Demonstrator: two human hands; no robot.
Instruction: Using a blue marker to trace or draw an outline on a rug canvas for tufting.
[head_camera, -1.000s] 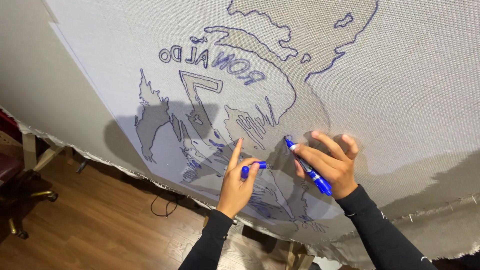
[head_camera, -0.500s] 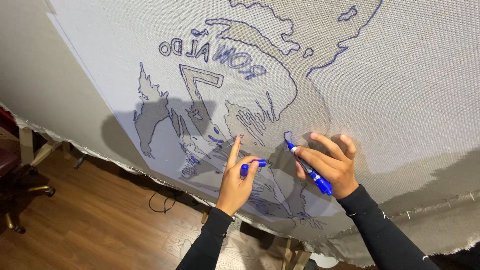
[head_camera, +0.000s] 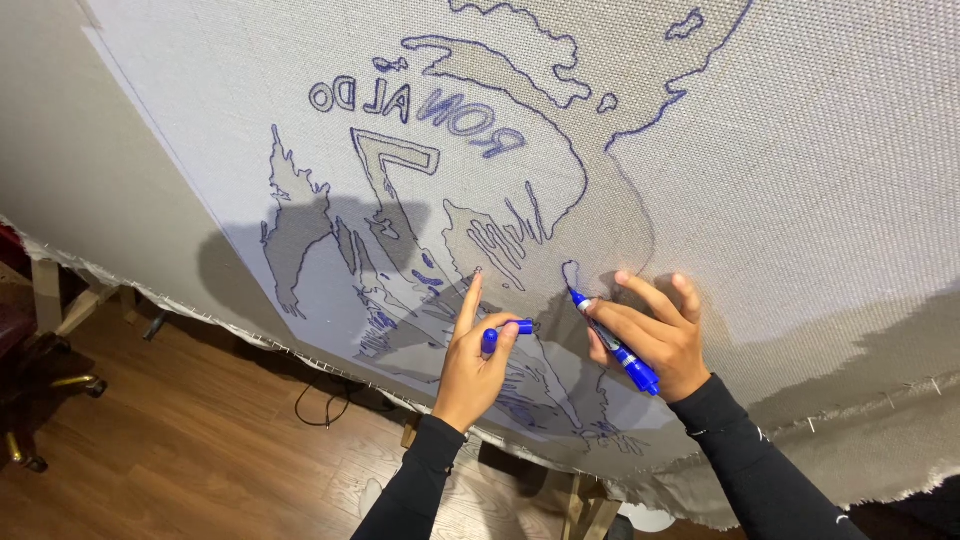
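A large grey woven cloth (head_camera: 800, 200) is stretched on a frame in front of me, with a blue outline drawing (head_camera: 450, 230) traced over a projected picture. My right hand (head_camera: 655, 335) grips a blue marker (head_camera: 612, 340) whose tip touches the cloth at a small loop of line. My left hand (head_camera: 475, 355) rests on the cloth to the left, index finger pointing up, with the blue marker cap (head_camera: 507, 330) pinched between thumb and fingers. Both arms wear black sleeves.
The cloth's frayed lower edge (head_camera: 300, 350) is tacked to a wooden frame with legs (head_camera: 70, 305) standing on a wood floor (head_camera: 200, 460). A black cable (head_camera: 325, 405) lies on the floor below. A dark chair base with castors (head_camera: 40, 400) sits at the far left.
The view has shifted slightly. My right hand has moved the marker tip a little along the line; my left hand stays in place on the cloth with the cap.
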